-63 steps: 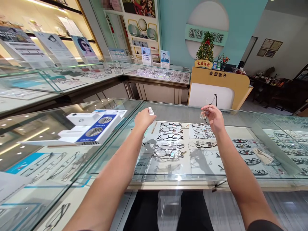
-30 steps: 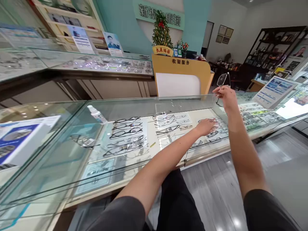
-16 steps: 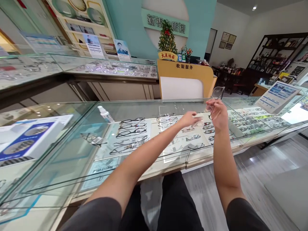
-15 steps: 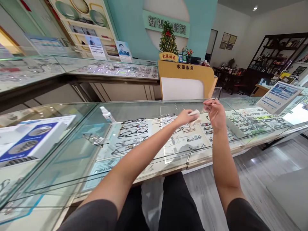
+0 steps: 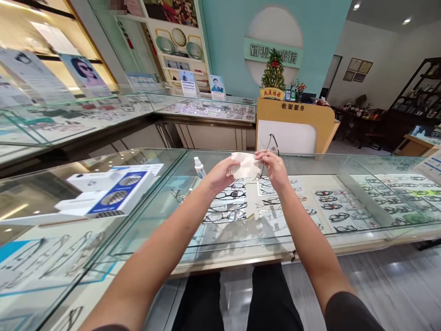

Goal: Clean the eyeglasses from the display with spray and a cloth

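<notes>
A pale cloth (image 5: 245, 165) hangs spread between my two hands above the glass counter. My left hand (image 5: 222, 174) pinches its left edge between thumb and fingers. In my right hand (image 5: 274, 168) is a pair of dark thin-framed glasses (image 5: 277, 143), one temple sticking upward. The right fingertips also touch the cloth's right edge, and part of the frame is hidden by the fingers. A white spray bottle (image 5: 199, 168) stands upright on the counter, just left of my left hand.
Under the glass top of the counter (image 5: 299, 163) lie rows of glasses (image 5: 229, 195). Another pair of glasses (image 5: 179, 195) rests left of my left forearm. A blue-and-white box (image 5: 120, 195) stands farther left. Beyond are a yellow cashier desk (image 5: 292, 112) and more display cases.
My view has turned left. My hands have come together, and the cloth, bunched in my left hand before, is now spread out beside the glasses in my right hand.
</notes>
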`<state>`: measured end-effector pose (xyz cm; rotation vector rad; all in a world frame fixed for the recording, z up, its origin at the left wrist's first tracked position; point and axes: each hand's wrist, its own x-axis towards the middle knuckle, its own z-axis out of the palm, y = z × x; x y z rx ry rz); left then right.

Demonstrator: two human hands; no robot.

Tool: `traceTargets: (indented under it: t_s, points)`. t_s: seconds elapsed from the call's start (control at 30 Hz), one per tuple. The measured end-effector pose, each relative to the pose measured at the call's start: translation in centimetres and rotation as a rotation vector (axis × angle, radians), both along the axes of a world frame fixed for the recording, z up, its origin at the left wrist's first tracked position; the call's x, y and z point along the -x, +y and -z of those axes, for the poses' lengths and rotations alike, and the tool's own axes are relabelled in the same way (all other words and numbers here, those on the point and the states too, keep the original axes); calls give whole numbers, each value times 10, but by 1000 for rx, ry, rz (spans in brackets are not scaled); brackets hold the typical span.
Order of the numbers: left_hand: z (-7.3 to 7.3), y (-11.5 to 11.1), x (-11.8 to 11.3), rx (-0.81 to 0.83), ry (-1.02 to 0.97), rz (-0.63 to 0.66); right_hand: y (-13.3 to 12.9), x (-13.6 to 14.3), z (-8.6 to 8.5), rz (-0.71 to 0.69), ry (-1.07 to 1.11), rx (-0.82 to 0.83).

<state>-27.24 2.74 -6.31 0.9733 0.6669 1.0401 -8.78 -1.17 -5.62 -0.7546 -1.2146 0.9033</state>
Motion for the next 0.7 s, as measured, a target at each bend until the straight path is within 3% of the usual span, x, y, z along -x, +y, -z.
traceTargets:
  t_s: [0.17, 0.47, 0.7]
  points:
    - [11, -6, 2, 43, -26, 1, -7, 3, 12, 2, -52, -22]
    - [15, -22, 1, -172, 145, 103, -14, 7, 21, -41, -66, 77]
    - [15, -19, 1, -281, 121, 149, -16, 11, 20, -91, 41, 169]
